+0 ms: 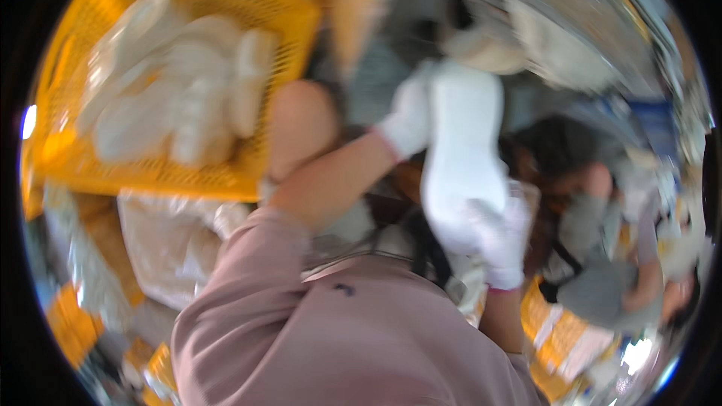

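Note:
A long white shoe sole [464, 135], waisted in the middle, is held lengthwise in front of my body. My left hand [414, 114], in a white glove with a pink cuff, grips its far end along the left edge. Around the near end is my right hand [502, 240], gloved the same way, its fingers lying over the sole's surface. Both hands are closed on the sole, though motion blurs the fingers. Just beyond the far end sits a rounded cream-coloured piece [485, 49], too smeared to name.
At the left, a yellow plastic basket [162, 180] holds several white soles [180, 83]. Below it lies a clear plastic bag [162, 244]. Plastic-wrapped pale pieces [560, 45] fill the far right. Another person [613, 293] in grey is at the right, near yellow crates [560, 327].

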`<state>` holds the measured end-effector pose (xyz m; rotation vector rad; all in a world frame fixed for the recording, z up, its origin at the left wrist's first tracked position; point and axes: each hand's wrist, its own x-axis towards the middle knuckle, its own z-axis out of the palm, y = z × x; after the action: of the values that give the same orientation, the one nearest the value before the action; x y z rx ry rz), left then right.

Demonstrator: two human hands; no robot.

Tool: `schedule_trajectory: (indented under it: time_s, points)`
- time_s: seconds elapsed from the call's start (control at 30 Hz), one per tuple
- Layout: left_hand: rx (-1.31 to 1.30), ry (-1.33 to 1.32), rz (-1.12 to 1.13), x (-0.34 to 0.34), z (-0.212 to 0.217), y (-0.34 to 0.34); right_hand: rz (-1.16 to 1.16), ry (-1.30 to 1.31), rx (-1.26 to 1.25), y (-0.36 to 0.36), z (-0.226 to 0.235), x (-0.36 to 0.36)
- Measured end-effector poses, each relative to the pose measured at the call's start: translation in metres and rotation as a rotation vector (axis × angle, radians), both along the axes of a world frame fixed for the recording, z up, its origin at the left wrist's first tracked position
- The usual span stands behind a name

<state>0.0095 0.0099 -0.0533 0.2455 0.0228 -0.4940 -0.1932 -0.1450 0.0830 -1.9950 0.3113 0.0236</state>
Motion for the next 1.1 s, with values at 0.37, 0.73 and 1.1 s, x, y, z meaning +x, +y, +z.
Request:
schedule_trajectory:
  time_s: [0.37,0.73,1.1]
  points:
    - [2.034,-0.571,0.896,-0.062,0.074,0.248,-0.078,0.131,-0.193,-0.084,-0.034,-0.054]
    - [0.332,0.324,-0.422,-0.043,0.054,0.058,0.0,0.168,-0.273,-0.015,0.013,-0.049]
    - [0.19,0.137,0.014,0.011,0.045,0.009,-0.017,0.113,-0.173,0.037,0.062,0.033]
